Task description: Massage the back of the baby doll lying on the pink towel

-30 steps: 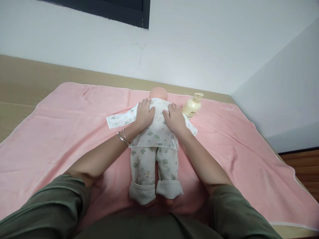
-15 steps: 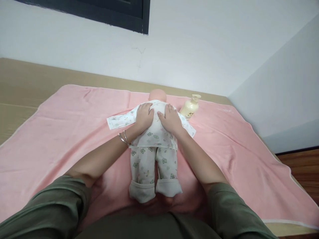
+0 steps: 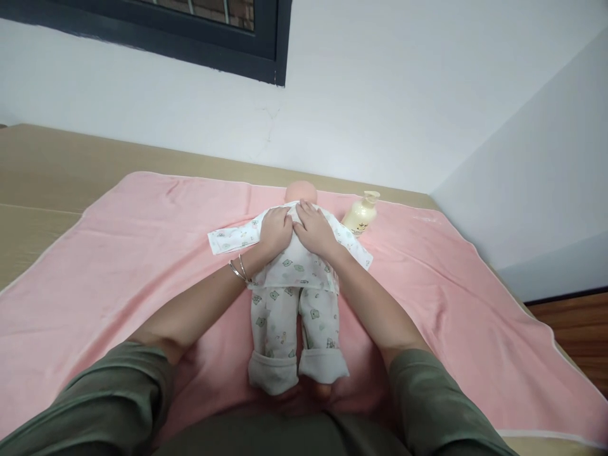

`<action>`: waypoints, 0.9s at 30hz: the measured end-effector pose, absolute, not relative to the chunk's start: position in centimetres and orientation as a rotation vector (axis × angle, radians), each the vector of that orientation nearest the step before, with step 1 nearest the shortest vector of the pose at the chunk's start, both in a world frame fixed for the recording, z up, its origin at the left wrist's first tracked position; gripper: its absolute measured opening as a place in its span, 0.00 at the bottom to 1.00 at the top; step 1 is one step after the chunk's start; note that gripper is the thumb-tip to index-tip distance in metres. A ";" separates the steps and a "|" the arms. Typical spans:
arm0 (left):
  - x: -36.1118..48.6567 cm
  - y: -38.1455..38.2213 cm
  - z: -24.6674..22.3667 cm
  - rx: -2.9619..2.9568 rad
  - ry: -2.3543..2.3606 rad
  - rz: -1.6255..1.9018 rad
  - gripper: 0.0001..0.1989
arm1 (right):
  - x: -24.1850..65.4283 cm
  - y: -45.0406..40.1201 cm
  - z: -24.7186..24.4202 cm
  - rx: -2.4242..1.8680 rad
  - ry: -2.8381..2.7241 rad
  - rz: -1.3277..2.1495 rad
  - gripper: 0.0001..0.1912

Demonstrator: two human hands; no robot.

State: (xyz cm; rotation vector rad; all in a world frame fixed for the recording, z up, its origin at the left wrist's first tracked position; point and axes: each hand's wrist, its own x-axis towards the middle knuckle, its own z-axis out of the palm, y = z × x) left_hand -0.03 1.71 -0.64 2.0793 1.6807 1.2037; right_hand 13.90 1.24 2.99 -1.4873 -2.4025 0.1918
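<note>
A baby doll (image 3: 301,191) lies on a pink blanket (image 3: 156,253), its head pointing away from me. It wears a white printed top (image 3: 299,269) and matching trousers (image 3: 280,316) with turned-up cuffs. My left hand (image 3: 276,233) rests flat on the left of the doll's upper body, fingers stretched out. Flat on the middle of the upper body lies my right hand (image 3: 316,231), its thumb close beside the left hand. Neither hand grips anything. Two silver bracelets (image 3: 238,269) circle my left wrist. Only the rounded top of the doll's head shows; its face is hidden.
Right of the doll's head stands a cream pump bottle (image 3: 361,215) on the blanket. The blanket covers a tan padded surface (image 3: 42,158) against a white wall (image 3: 370,95). A dark window frame (image 3: 266,60) is set in the wall. Wooden flooring (image 3: 579,335) shows at the right.
My right hand has slid left across the doll's upper body, closer to my left hand. The left hand stays on the top. The whole view has shifted slightly, showing more of the window.
</note>
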 end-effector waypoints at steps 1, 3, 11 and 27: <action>0.0 1.7 -0.6 2.081 1.678 1.198 0.22 | 13.9 1.3 2.9 -1.518 -2.369 0.187 0.32; 0.0 1.6 -0.7 2.079 1.674 1.185 0.23 | 13.9 1.0 2.7 -1.619 -2.264 0.176 0.34; 0.1 1.5 -0.7 2.032 1.685 1.208 0.24 | 12.6 -2.7 2.7 -1.782 -2.210 -0.021 0.33; 0.1 1.2 -0.5 2.000 1.673 1.229 0.23 | 13.1 -1.5 3.0 -1.882 -2.175 0.072 0.36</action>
